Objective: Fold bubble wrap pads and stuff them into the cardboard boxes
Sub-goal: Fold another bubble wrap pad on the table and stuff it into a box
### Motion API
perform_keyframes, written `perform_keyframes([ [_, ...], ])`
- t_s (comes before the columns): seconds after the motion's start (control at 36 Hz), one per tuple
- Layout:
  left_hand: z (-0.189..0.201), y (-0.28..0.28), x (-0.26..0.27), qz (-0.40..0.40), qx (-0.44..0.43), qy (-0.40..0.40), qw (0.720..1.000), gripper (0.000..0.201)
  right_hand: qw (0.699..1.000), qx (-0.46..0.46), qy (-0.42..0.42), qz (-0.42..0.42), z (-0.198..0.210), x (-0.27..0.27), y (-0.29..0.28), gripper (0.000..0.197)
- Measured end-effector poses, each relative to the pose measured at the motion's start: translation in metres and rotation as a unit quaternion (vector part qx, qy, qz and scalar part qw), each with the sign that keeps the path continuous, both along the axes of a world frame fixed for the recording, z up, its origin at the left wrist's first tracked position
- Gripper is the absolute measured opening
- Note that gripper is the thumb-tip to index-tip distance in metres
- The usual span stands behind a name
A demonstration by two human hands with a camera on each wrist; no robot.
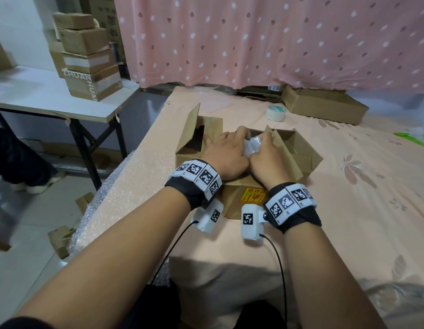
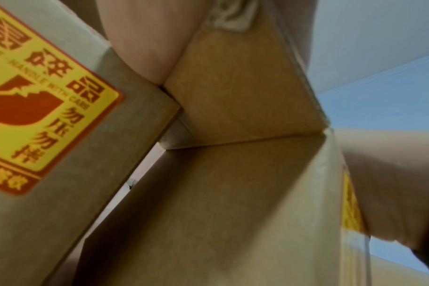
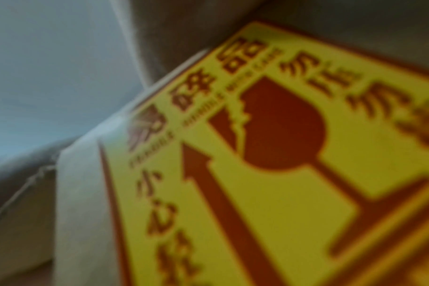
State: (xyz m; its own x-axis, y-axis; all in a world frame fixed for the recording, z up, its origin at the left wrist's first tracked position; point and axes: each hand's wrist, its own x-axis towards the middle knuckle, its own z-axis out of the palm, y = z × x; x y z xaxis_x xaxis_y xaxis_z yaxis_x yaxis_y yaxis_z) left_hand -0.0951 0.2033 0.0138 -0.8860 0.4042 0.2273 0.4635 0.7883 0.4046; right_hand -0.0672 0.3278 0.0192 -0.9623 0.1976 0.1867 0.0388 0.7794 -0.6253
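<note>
A yellow sticker (image 1: 253,195) with red print sits on the near wall of the open cardboard box (image 1: 308,160). It bears a cracked-goblet symbol, Chinese characters and, in the left wrist view, the small line "HANDLE WITH CARE" (image 2: 61,85). The right wrist view shows the same sticker (image 3: 269,154) up close, but too blurred to read its small print.

Left of the open box and touching it stands a second box (image 1: 194,141), its tall flap raised; its inside is dark and cannot be made out. Far left of the open box, on a white table (image 1: 40,96), a stack of boxes (image 1: 87,60) carries the printed letters "ZHUAN" – the rest of the word is cut by the corner.

The bubble wrap pad (image 1: 252,147) lies crumpled in the near left part of the open box, between the two hands; its long axis cannot be told, since most of it is covered. The left hand (image 1: 226,154) presses down on its left side with fingers curled over it. The right hand (image 1: 265,155) grips its right side, fingertips hidden in the wrap. Inside the open box, cardboard dividers (image 1: 284,148) stand to the right of the pad (leaning somewhat).

Beyond the open box lies a roll of tape (image 1: 275,112), and behind that a flat long carton (image 1: 325,105), both on a peach flowered cloth (image 1: 360,198).
</note>
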Motion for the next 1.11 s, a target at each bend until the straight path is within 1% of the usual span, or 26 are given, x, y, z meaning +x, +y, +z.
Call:
perform_keyframes([
  [0.11,0.000,0.001,-0.001,-0.003,-0.018,0.011,1.000,0.040,1.000,-0.020,-0.008,-0.004,-0.001,-0.002,-0.002,0.028],
  [0.19,-0.002,0.002,-0.002,0.005,-0.045,0.013,0.999,0.032,1.000,-0.019,-0.018,-0.001,-0.001,-0.002,-0.001,0.031],
  [0.28,-0.002,0.004,-0.002,0.021,-0.078,0.014,0.997,0.040,1.000,0.005,-0.015,-0.007,-0.001,-0.003,0.000,0.028],
  [0.33,-0.001,0.004,-0.002,0.027,-0.103,0.012,0.994,0.047,1.000,0.003,-0.005,-0.009,-0.003,-0.004,0.000,0.027],
  [0.44,0.000,0.005,-0.003,0.038,-0.138,0.015,0.990,0.052,1.000,0.004,0.017,-0.011,-0.001,-0.001,0.000,0.048],
  [0.56,-0.003,0.007,-0.004,0.043,-0.144,0.018,0.988,0.054,0.999,0.012,0.025,-0.024,-0.001,-0.003,0.001,0.056],
  [0.69,0.000,0.008,-0.002,0.042,-0.149,0.001,0.988,0.056,0.999,0.004,-0.011,-0.032,0.000,-0.010,0.003,0.061],
  [0.86,0.000,0.009,-0.004,0.048,-0.166,-0.016,0.985,0.054,0.998,0.035,-0.026,-0.036,-0.006,-0.021,0.004,0.056],
  [0.97,-0.002,0.010,-0.006,0.050,-0.188,-0.017,0.981,0.058,0.997,0.064,-0.036,-0.029,-0.009,-0.022,0.002,0.046],
  [1.11,0.001,0.009,-0.006,0.048,-0.208,-0.019,0.977,0.059,0.994,0.104,-0.015,-0.032,-0.012,-0.022,-0.002,0.035],
])
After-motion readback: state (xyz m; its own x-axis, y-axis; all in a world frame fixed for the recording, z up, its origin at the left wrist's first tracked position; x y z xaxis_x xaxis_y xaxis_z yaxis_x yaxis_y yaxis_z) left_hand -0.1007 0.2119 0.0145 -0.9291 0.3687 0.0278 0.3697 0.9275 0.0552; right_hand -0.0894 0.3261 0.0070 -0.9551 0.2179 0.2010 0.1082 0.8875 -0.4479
